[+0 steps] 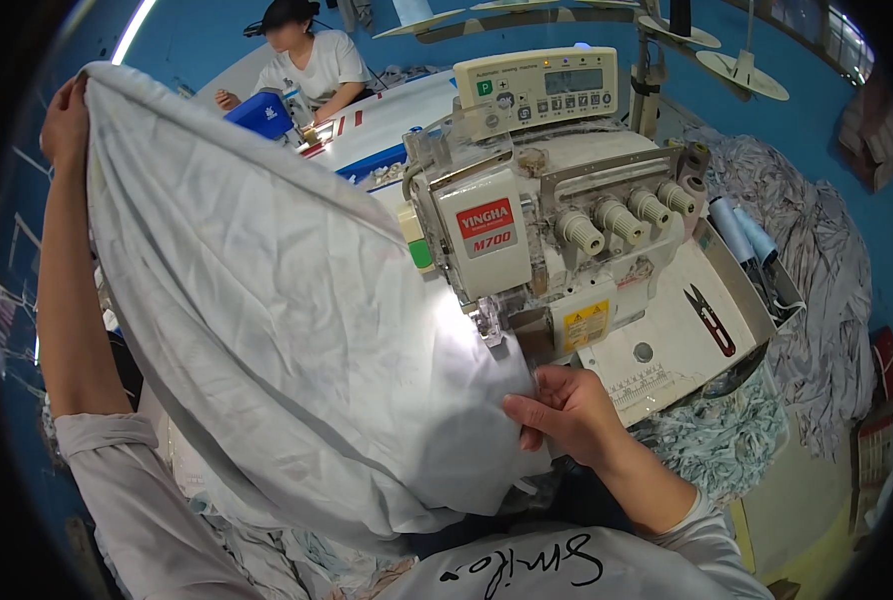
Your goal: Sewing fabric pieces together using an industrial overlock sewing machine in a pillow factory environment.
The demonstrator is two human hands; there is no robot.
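Observation:
A large piece of light grey fabric point(267, 290) spreads from the upper left down to the sewing machine. My left hand point(65, 125), raised high at the far left, grips its upper corner and pulls it up taut. With thumb and fingers closed, my right hand point(565, 410) pinches the fabric's right edge just below the needle area. The overlock sewing machine point(487, 230) is white, with several tension dials on its front. Its lamp lights the cloth by the presser foot point(489, 325), where the fabric's edge lies. The fabric hides the table beneath it.
Red-handled thread snips point(712, 322) lie on the machine bed at the right. Blue thread cones point(742, 230) stand in a side tray. Heaped grey cloth point(797, 230) and trimmings point(717, 435) fill the right side. A co-worker point(312, 65) sits at another machine beyond.

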